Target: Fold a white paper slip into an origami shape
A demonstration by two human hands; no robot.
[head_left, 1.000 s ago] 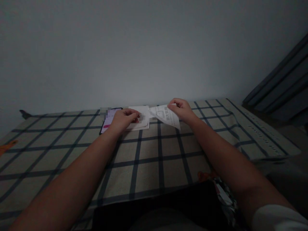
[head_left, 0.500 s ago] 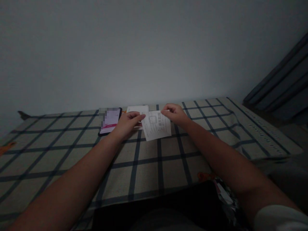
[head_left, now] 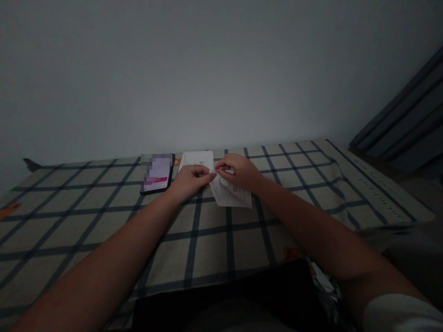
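I seem to be in a room of someone's home: a checked tablecloth [head_left: 214, 233] with lettering [head_left: 380, 199] along one end is spread against a plain grey wall [head_left: 221, 78], and a dark, folded curtain [head_left: 411, 113] hangs off to the right

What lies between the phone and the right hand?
In the head view, the left hand lies there, with white paper partly behind it.

The cloth-covered table [head_left: 214, 240] is beige with a dark blue check, dark lettering [head_left: 379, 193] along its right edge and an orange patch [head_left: 10, 210] at its left edge. Toward the far edge, the flat rectangular phone [head_left: 159, 168] has a black rim and a lilac, pink-banded screen. The thin paper sheet [head_left: 233, 198] is white, printed grey.
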